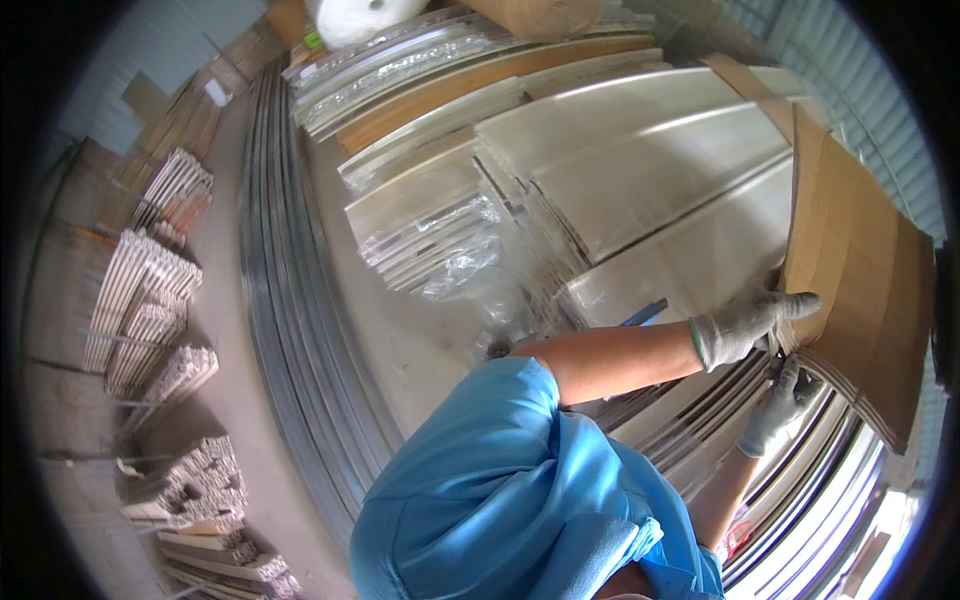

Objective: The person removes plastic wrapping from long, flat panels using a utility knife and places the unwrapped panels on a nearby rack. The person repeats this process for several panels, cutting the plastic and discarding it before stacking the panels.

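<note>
Several flat brown cardboard sheets (860,280), layered together, stand tilted at the right. My left hand (745,325), in a grey-white work glove, grips their near-left edge with the thumb lying over the top face; its other fingers are mostly hidden behind the cardboard. Just below it, my right hand (775,412), gloved the same way, is closed at the lower corner of the sheets, its fingertips at the edge. A blue-handled tool or pen-like thing (645,313) lies beyond my left forearm; its kind is unclear.
Wide pale panels (660,170) lie stacked ahead, beside plastic-wrapped bundles (440,245). Long dark metal profiles (290,250) run along the floor at left. Racks of bundled profiles (150,290) line the left wall. Long strips (700,420) lie under my arms. Large rolls (365,15) stand at the back.
</note>
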The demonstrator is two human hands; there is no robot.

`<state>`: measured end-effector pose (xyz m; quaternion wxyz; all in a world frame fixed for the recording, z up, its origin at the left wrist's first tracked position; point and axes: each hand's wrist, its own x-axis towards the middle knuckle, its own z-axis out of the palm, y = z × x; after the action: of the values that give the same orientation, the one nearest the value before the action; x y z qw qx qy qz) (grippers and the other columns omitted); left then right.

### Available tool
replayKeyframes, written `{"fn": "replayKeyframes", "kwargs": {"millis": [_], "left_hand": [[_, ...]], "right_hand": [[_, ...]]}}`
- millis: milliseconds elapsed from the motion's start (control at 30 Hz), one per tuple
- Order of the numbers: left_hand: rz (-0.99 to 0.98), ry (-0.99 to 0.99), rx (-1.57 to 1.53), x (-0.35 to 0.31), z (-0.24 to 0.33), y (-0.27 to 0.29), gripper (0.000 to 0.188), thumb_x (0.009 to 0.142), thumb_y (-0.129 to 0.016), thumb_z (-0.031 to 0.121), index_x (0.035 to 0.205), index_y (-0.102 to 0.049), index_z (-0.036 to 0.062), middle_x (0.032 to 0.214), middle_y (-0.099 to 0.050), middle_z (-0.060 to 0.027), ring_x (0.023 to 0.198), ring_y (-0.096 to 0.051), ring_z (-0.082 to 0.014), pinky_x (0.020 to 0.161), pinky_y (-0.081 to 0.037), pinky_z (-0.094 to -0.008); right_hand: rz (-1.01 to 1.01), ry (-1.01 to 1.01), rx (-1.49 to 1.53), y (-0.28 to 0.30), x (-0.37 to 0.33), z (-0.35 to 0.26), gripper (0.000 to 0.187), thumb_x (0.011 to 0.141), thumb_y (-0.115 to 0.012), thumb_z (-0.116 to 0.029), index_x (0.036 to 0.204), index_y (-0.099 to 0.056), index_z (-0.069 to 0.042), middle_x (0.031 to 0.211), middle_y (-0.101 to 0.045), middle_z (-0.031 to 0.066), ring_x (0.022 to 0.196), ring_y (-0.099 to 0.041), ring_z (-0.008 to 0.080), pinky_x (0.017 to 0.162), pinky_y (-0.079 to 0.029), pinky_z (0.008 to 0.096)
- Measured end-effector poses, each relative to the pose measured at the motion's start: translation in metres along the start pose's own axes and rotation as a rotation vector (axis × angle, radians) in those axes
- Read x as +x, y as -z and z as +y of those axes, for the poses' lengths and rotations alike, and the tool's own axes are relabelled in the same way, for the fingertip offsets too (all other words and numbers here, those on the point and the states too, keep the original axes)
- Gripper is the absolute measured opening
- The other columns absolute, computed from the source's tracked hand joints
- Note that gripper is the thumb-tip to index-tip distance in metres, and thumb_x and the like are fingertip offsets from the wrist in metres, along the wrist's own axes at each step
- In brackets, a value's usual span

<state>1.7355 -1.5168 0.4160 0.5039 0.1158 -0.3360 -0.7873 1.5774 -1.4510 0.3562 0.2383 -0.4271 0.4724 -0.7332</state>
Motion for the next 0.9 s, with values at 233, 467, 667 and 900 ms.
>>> {"fn": "replayKeyframes", "kwargs": {"millis": [233, 467, 667, 900], "left_hand": [[0.165, -0.222, -0.001, 0.021, 0.067, 0.11, 0.033, 0.083, -0.06, 0.0, 0.116, -0.062, -0.0025, 0.09, -0.065, -0.0046, 0.075, -0.061, -0.0132, 0.068, -0.051, -0.0261], [0.188, -0.421, 0.032, 0.003, 0.222, 0.236, 0.037, 0.088, -0.06, 0.009, 0.122, -0.053, -0.0051, 0.105, -0.067, -0.0194, 0.099, -0.069, -0.0304, 0.09, -0.06, -0.038], [0.252, -0.52, -0.153, -0.011, 0.331, 0.34, 0.044, 0.093, -0.057, 0.01, 0.131, -0.049, -0.0114, 0.125, -0.061, -0.0267, 0.123, -0.059, -0.0392, 0.107, -0.052, -0.0501], [0.755, -0.486, 1.405, -0.043, 0.405, 0.518, 0.043, 0.097, -0.064, 0.018, 0.129, -0.057, -0.0101, 0.128, -0.063, -0.0268, 0.122, -0.061, -0.0318, 0.107, -0.047, -0.0412]], "right_hand": [[-0.216, 0.082, -0.035, -0.121, 0.026, 0.016, 0.018, 0.101, -0.062, -0.011, 0.117, -0.057, -0.005, 0.09, -0.067, 0.0071, 0.069, -0.06, 0.0113, 0.058, -0.05, 0.0247], [-0.336, 0.013, -0.246, -0.219, 0.004, 0.029, 0.034, 0.1, -0.063, -0.011, 0.132, -0.054, -0.003, 0.102, -0.069, 0.0083, 0.073, -0.063, 0.0104, 0.062, -0.053, 0.0233], [-0.274, -0.056, -0.41, -0.215, -0.024, 0.039, 0.027, 0.099, -0.064, -0.009, 0.125, -0.06, -0.002, 0.096, -0.068, 0.0043, 0.074, -0.062, 0.0084, 0.064, -0.051, 0.0226], [-0.08, -0.266, -0.597, -0.172, -0.071, 0.033, 0.021, 0.097, -0.065, -0.008, 0.118, -0.066, -0.003, 0.092, -0.069, 0.0031, 0.075, -0.064, 0.0076, 0.065, -0.052, 0.0237]]}}
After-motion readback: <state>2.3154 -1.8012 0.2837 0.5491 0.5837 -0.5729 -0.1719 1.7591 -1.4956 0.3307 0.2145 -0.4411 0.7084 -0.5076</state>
